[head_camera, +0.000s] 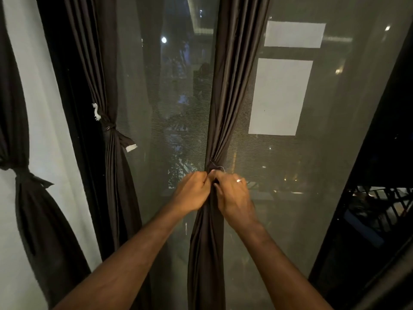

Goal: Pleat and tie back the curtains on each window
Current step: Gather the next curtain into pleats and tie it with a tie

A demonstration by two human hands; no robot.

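Observation:
A dark brown curtain (pixel 230 90) hangs gathered into pleats in front of the window's middle. At its cinched waist sits a dark fabric tie (pixel 212 166), with a loose pale thread beside it. My left hand (pixel 193 192) pinches the tie from the left with curled fingers. From the right, my right hand (pixel 233 194), a ring on one finger, pinches the same tie. The knot itself is mostly hidden behind my fingers.
Two more dark curtains hang to the left, both tied back: one (pixel 111 130) with white-ended tie tails, another (pixel 20 171) at the far left over a white wall. A mesh-screened window (pixel 290 175) fills the centre and right, with a black frame (pixel 366 209) at right.

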